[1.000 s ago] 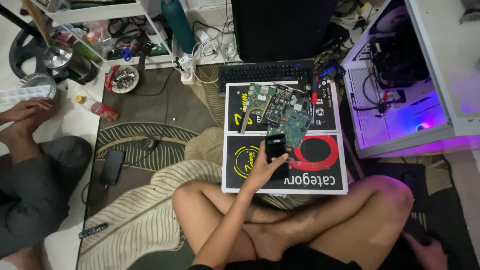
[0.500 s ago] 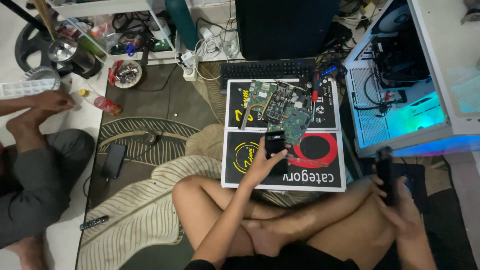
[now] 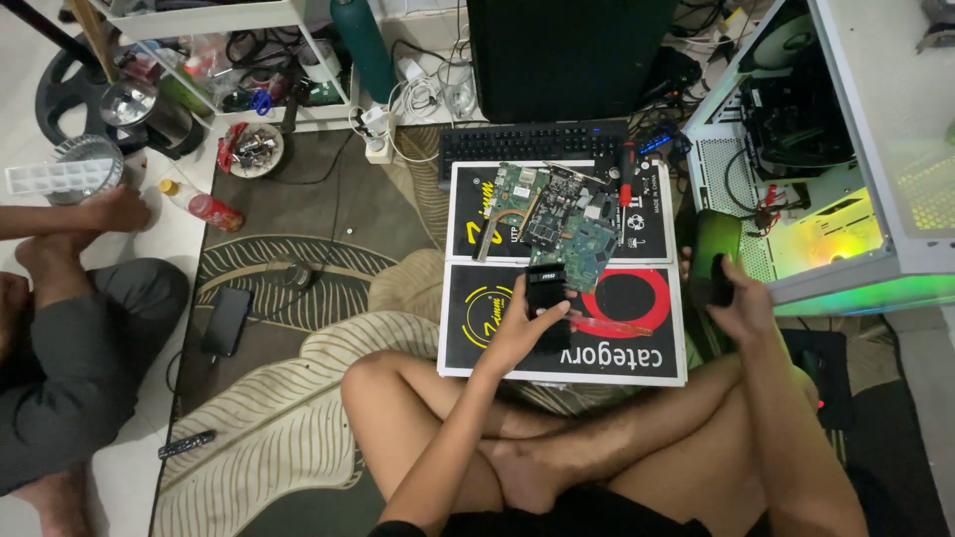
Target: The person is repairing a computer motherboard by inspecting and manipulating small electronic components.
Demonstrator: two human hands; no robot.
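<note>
near frame centre the left hand (image 3: 517,333) grips a small black drive (image 3: 545,288) beside the circuit boards (image 3: 557,219), which a slip could knock, while the right hand (image 3: 736,303) clasps a dark device (image 3: 714,261).

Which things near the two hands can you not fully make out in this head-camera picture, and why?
- Small black box: the left hand covers its lower part.
- Dark object in the right hand: fingers hide most of it.
- Circuit boards: parts too small to tell.
- Computer case: cut off by the right edge.
</note>
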